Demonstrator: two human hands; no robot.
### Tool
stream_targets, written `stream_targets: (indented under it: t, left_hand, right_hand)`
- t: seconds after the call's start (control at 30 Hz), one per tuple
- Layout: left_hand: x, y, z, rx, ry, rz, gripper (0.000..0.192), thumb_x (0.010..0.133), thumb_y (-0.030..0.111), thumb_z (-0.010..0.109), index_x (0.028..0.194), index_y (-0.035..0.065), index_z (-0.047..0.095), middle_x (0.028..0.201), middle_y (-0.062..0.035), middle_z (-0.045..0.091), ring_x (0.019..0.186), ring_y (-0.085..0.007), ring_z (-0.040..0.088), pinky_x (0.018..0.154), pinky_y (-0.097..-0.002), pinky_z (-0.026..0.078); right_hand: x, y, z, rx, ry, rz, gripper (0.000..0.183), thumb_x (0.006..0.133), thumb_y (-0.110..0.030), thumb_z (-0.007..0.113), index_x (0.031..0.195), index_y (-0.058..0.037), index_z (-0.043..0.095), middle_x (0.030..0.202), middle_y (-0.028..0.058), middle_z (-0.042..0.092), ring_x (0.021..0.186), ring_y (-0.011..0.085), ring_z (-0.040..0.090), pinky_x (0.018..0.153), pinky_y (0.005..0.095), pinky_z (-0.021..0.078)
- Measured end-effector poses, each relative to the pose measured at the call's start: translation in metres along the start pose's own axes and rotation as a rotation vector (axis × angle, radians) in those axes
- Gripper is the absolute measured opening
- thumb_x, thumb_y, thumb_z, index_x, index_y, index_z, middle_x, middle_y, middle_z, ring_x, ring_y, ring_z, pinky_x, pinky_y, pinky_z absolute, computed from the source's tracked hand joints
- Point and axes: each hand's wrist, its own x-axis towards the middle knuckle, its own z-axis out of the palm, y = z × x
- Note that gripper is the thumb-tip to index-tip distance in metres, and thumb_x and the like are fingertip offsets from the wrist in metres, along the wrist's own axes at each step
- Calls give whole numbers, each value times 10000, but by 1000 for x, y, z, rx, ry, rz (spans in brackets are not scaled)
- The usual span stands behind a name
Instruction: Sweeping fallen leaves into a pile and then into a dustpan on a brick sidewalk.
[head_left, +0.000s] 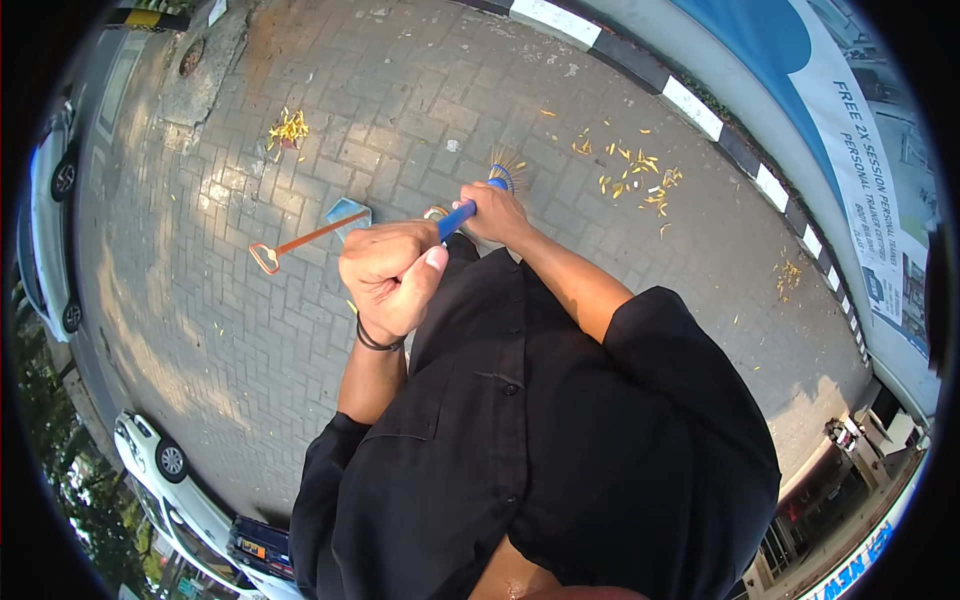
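Both my hands grip the blue handle of a stick broom. My left hand is wrapped around its upper end, close to the camera. Farther down the handle, my right hand holds it near the blue collar. The broom's thin bristles fan out just above the paving, ahead of my feet; whether they touch it I cannot tell. A blue dustpan with an orange long handle lies left of the broom, partly hidden by my left hand. Yellow leaves are scattered to the right of the bristles.
A small heap of yellow leaves lies ahead on the left, with more leaves far right. A black-and-white kerb runs below a wall with a printed banner. Parked cars line the left side.
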Motion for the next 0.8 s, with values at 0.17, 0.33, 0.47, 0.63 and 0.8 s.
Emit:
stream_targets:
  t: [0.17, 0.33, 0.47, 0.63, 0.8]
  left_hand:
    - [61, 28, -24, -159, -88, 58, 330, 765, 72, 454, 476, 40, 297, 423, -33, 325, 358, -117, 279, 369, -263, 217]
    - [96, -13, 13, 47, -105, 29, 310, 710, -4, 524, 474, 11, 324, 436, -43, 338, 369, -136, 307, 376, -258, 223]
    - [104, -85, 47, 135, 1, -117, 346, 755, -6, 505, 457, 3, 328, 412, -32, 329, 366, -93, 306, 365, -245, 212]
    - [122, -110, 96, -139, 28, -176, 379, 795, 8, 466, 450, -3, 313, 410, -14, 320, 366, -88, 296, 359, -252, 204]
    - [168, -64, 131, -259, -76, -57, 373, 787, 40, 462, 453, 4, 300, 412, -35, 315, 355, -126, 284, 360, -260, 209]
  right_hand:
    - [45, -57, -23, 113, 126, -43, 240, 790, -272, 565, 738, -42, 520, 710, 120, 545, 697, 331, 545, 591, 414, 411]
    - [97, -23, -31, 317, 208, -100, 254, 790, -278, 567, 749, -32, 518, 752, 131, 549, 694, 327, 526, 623, 389, 414]
    - [93, 54, -51, 190, 180, 106, 160, 766, -208, 548, 791, -51, 532, 808, 135, 563, 775, 340, 547, 656, 416, 428]
    - [52, 121, -117, 20, 253, 219, 167, 783, -211, 536, 756, -46, 530, 776, 166, 542, 759, 355, 549, 649, 443, 432]
    - [57, 101, -171, 108, 328, 160, 229, 791, -240, 546, 709, -27, 518, 728, 168, 532, 712, 361, 544, 611, 442, 420]
